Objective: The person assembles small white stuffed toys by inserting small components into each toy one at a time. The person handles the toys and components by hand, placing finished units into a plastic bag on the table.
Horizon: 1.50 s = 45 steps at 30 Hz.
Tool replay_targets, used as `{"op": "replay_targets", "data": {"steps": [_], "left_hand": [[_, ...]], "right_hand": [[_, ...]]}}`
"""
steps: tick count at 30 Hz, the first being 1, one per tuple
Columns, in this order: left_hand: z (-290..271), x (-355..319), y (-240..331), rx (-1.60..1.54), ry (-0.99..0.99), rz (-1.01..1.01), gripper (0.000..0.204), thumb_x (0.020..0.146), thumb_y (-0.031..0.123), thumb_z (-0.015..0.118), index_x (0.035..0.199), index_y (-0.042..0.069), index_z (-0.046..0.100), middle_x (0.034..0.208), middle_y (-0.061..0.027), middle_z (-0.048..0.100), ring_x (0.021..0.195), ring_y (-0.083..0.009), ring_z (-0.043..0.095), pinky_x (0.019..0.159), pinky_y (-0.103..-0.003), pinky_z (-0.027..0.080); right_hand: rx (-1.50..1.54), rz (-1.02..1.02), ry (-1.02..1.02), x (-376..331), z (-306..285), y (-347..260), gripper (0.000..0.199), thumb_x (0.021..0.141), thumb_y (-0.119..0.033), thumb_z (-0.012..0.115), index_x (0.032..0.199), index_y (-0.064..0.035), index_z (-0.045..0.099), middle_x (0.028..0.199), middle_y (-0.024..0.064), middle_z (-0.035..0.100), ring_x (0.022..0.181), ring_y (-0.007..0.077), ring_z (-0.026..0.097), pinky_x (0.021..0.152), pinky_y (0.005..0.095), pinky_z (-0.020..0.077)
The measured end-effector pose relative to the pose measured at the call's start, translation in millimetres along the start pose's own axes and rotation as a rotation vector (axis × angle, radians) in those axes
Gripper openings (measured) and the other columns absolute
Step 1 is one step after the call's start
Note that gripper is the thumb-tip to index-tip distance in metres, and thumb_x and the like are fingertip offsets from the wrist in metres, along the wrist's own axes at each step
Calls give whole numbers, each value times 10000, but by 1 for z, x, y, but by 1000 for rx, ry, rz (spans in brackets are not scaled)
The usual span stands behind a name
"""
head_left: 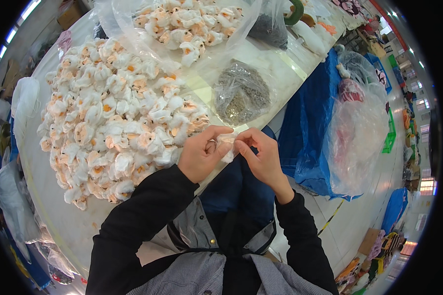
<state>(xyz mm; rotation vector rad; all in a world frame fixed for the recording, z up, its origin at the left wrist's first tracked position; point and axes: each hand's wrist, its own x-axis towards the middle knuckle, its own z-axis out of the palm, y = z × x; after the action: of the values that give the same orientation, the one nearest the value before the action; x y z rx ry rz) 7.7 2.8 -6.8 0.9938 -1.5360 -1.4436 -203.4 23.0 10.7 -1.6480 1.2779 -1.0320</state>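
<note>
Head view: I see the left hand [199,153] and right hand [262,155] pinching a small white-and-peach fluffy piece [225,142] between thumbs and forefingers, near the edge of the pale tabletop [81,236]. Beyond, a crumpled clear plastic bag [240,68] holds tiny grey-brown bits [241,101]; a larger clear bag [114,18] surrounds more fluffy pieces [187,22].

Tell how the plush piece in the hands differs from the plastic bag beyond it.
The plush piece is held between left hand and right hand; the plastic bag lies on the table.
The plush piece is smaller than the plastic bag.
The plush piece is white and peach; the plastic bag shows brownish contents.
Both are near the table's edge.
</note>
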Motion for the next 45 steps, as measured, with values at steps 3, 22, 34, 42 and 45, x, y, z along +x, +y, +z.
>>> {"op": "replay_targets", "data": {"steps": [3,22,34,42,45], "left_hand": [[7,2,-2,-334,34,-59,350,1015,108,722,1346,35,635,839,80,540,617,18,377,539,-198,282],[5,0,13,-141,65,-33,485,951,1,711,1416,40,576,1041,-38,649,585,32,365,555,-164,322],[4,1,8,-198,178,-36,503,948,-31,708,1417,42,543,996,-12,608,591,34,371,537,-165,294],[3,0,6,-122,156,-8,444,959,21,715,1387,33,600,950,11,631,608,15,362,559,-183,306],[3,3,13,120,35,272,300,933,57,752,1229,18,717,987,-63,696,646,-64,520,566,-235,390]], "right_hand": [[32,9,75,-1,1,3,88,1005,-54,692,1019,27,663,887,69,701,794,126,678,747,276,547],[18,-20,333,0,24,-6,109,970,-111,744,990,-13,700,804,54,700,653,113,616,609,262,485],[-386,-439,348,-2,29,-13,235,785,-13,841,983,-54,721,903,87,719,816,298,684,681,371,554],[-458,-414,319,-1,30,-12,164,852,15,791,989,-24,710,906,106,710,782,274,685,683,347,543],[-243,-233,294,-10,29,-13,100,947,-21,744,1026,-2,686,889,109,702,735,225,695,674,319,543]]}}
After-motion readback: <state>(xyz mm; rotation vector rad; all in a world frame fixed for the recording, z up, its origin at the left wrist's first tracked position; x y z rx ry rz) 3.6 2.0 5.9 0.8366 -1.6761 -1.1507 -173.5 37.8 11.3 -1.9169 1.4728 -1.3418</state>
